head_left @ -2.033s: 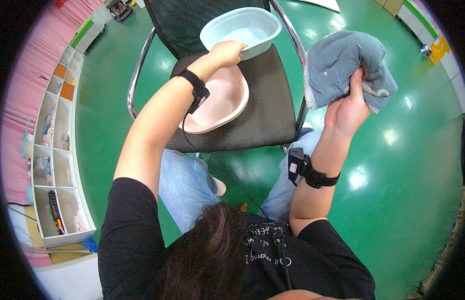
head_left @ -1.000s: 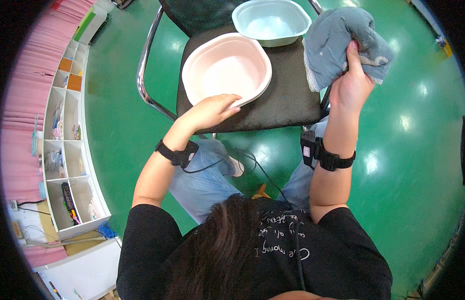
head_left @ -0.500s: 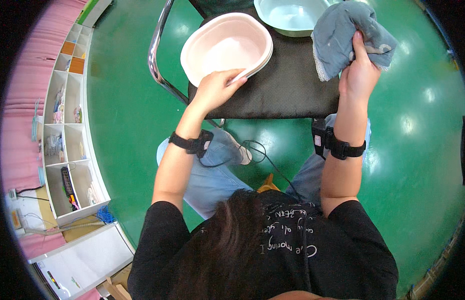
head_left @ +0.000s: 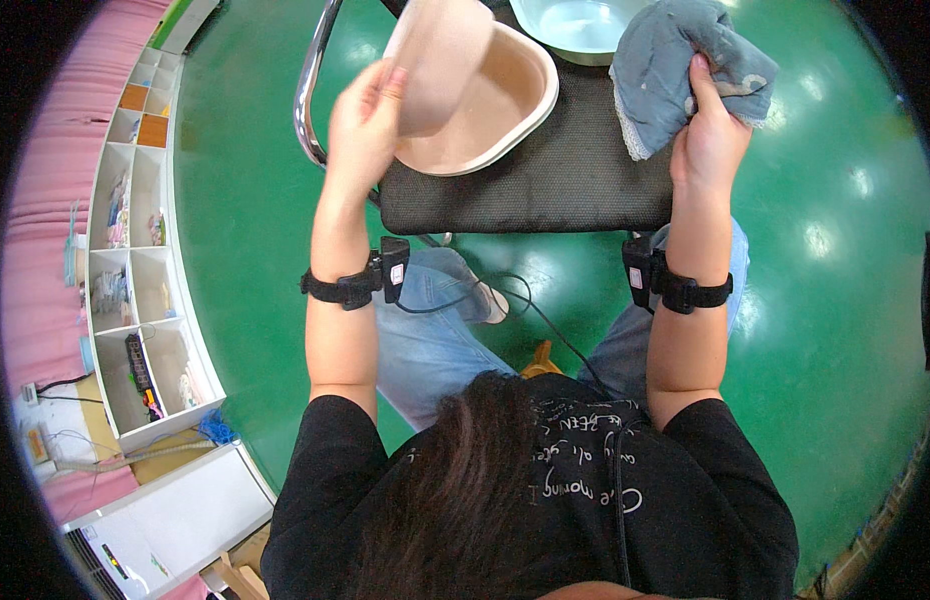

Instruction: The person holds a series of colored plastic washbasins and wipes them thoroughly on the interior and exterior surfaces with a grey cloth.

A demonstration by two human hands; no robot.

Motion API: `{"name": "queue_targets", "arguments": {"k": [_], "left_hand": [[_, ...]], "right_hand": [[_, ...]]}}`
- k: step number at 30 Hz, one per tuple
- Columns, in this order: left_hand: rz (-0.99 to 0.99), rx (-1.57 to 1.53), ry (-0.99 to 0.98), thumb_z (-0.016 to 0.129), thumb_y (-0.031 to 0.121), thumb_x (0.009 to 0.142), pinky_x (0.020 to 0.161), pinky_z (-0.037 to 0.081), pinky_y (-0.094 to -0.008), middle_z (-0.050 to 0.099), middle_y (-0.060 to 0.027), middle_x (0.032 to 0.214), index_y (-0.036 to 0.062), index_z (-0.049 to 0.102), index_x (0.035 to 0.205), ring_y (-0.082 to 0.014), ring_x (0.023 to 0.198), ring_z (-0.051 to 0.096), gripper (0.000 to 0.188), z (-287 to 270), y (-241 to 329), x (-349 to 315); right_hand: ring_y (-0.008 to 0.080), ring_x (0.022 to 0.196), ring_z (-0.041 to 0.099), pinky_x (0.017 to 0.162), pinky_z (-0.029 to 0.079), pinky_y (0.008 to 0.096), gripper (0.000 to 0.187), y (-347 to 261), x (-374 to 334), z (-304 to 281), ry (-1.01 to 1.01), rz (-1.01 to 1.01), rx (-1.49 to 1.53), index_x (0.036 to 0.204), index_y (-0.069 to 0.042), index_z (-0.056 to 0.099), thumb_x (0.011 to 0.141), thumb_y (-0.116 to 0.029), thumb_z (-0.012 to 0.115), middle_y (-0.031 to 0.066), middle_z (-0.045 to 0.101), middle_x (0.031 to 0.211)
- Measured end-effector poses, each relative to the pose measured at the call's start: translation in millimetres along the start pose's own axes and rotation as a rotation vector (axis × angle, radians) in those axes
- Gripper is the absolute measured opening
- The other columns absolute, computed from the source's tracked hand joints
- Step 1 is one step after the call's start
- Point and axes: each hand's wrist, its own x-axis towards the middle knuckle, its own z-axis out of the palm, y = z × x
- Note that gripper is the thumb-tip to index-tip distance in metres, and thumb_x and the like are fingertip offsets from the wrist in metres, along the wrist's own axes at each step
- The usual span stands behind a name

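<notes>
My left hand (head_left: 367,125) grips the edge of a pale pink basin (head_left: 447,50), raised and tilted. Its upper part runs out of the picture. Beneath it, a second basin (head_left: 520,95), pinkish-beige inside with a white rim, sits on the black chair seat (head_left: 575,180); the raised one partly covers it. In my right hand (head_left: 710,145) is a bunched grey-blue cloth (head_left: 660,75) with a white lace edge, held in the air by the seat's right side. The thumb presses on the fabric. Behind the cloth, a light blue basin (head_left: 575,25) is cut off by the top edge.
A curved chrome chair arm (head_left: 310,80) rises left of the basins. Black cables (head_left: 540,330) hang between my knees, and bands with small boxes circle both forearms. White open shelves (head_left: 135,290) line the left side above the green floor (head_left: 245,200).
My left hand has moved left and up from the front rim of the stacked basins, lifting and tilting the upper one. My right hand and the cloth have shifted slightly left.
</notes>
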Motion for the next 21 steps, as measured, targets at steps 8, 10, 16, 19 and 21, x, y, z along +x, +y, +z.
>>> {"name": "queue_targets", "arguments": {"k": [8, 10, 16, 19, 21], "left_hand": [[0.048, -0.564, 0.297, 0.048, 0.019, 0.096, 0.097, 0.042, -0.0384, 0.056, -0.0166, 0.12, -0.0037, 0.049, 0.12, -0.0239, 0.11, 0.054, 0.033, -32.0, 30.5, -9.1], [-0.012, -0.754, 0.295, 0.045, 0.018, 0.096, 0.102, 0.037, -0.0419, 0.05, -0.0176, 0.128, -0.0034, 0.044, 0.126, -0.0266, 0.118, 0.049, 0.037, -23.5, 34.7, -13.9], [-0.07, -0.78, 0.13, 0.042, 0.022, 0.098, 0.103, 0.036, -0.0423, 0.047, -0.0143, 0.133, 0.0002, 0.041, 0.131, -0.0262, 0.121, 0.046, 0.04, 16.2, 36.2, -27.3], [-0.064, -0.819, 0.117, 0.04, 0.022, 0.098, 0.104, 0.035, -0.0426, 0.045, -0.0141, 0.135, 0.0014, 0.037, 0.134, -0.0264, 0.123, 0.045, 0.042, 22.2, 45.6, -31.4], [-0.067, -0.849, 0.113, 0.04, 0.023, 0.099, 0.104, 0.035, -0.043, 0.044, -0.0141, 0.136, 0.0021, 0.035, 0.135, -0.0267, 0.123, 0.045, 0.042, 23.3, 47.5, -34.5]], "right_hand": [[0.0166, 0.104, 0.056, 0.093, 0.043, 0.0301, 0.033, -7.2, -11.7, 17.2, -0.084, -0.029, 0.017, 0.115, -0.002, 0.054, 0.084, 0.003, 0.061, 0.0064, 0.06, 0.112], [0.0146, 0.102, 0.056, 0.092, 0.043, 0.0282, 0.031, -2.6, -20.8, 23.9, -0.153, -0.1, -0.092, 0.114, -0.002, 0.056, 0.084, 0.0, 0.063, 0.0041, 0.061, 0.111], [0.0204, 0.109, 0.05, 0.094, 0.039, 0.0294, 0.055, -8.8, -59.6, 48.2, -0.627, -0.448, -0.397, 0.125, -0.003, 0.042, 0.074, 0.005, 0.06, 0.0102, 0.05, 0.117], [0.0228, 0.107, 0.053, 0.092, 0.041, 0.0307, 0.06, -9.8, -71.0, 56.9, -0.599, -0.397, -0.391, 0.124, -0.003, 0.042, 0.068, 0.004, 0.061, 0.0132, 0.052, 0.114], [0.023, 0.106, 0.054, 0.091, 0.042, 0.0305, 0.06, -15.6, -62.6, 49.9, -0.595, -0.436, -0.45, 0.124, -0.003, 0.042, 0.067, 0.005, 0.061, 0.0129, 0.053, 0.113]]}}
